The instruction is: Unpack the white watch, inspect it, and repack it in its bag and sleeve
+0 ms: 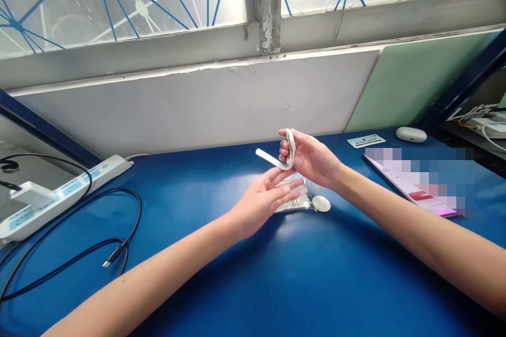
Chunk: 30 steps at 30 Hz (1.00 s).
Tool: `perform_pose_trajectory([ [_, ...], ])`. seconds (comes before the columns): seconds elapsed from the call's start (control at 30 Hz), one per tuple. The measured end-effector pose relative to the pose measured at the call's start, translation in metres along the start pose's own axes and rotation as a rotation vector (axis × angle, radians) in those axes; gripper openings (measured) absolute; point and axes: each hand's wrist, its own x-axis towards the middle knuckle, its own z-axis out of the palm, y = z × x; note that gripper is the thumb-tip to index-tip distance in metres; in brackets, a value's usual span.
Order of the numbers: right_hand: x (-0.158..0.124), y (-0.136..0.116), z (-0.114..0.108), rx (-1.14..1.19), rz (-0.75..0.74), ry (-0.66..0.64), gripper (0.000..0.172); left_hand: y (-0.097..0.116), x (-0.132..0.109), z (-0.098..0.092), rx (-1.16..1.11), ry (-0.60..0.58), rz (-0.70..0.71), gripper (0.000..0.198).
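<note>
Currently right fingers (283, 151) pinched on a bent white strip (291, 148), left fingers (288, 198) spread below.

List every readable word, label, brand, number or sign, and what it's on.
"00": lit screen, faint; the rest is pixelated or too blurred to read.
Card: dark print, too small to read.
Power strip: blue markings, too small to read.
No brand is legible.
</note>
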Motion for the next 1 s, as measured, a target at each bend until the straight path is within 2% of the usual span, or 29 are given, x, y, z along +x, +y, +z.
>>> perform_pose_trajectory([
  [0.17,-0.001,0.005,0.0,-0.203,-0.08,-0.068,0.025,0.002,0.005,-0.006,-0.011,0.04,0.06,0.041],
  [0.3,-0.003,0.007,0.001,-0.44,-0.202,-0.021,0.019,-0.003,0.009,-0.009,0.056,0.12,0.056,0.034],
  [0.4,-0.004,0.008,0.0,-0.517,-0.222,0.013,0.017,-0.005,0.009,-0.011,0.097,0.143,0.037,0.033],
  [0.57,-0.005,0.01,0.0,-0.426,-0.109,-0.037,0.025,-0.004,0.007,-0.009,0.099,0.105,-0.004,0.038],
  [0.8,-0.008,0.003,0.007,-0.296,-0.015,-0.069,0.019,-0.003,0.002,-0.005,0.101,0.001,-0.041,0.035],
  [0.87,-0.009,0.001,0.007,-0.259,0.041,-0.112,0.019,-0.003,0.001,-0.003,0.1,-0.02,-0.051,0.036],
  [1.0,-0.012,0.001,0.008,-0.217,0.22,-0.248,0.029,-0.002,0.001,-0.003,0.105,-0.091,-0.064,0.036],
])
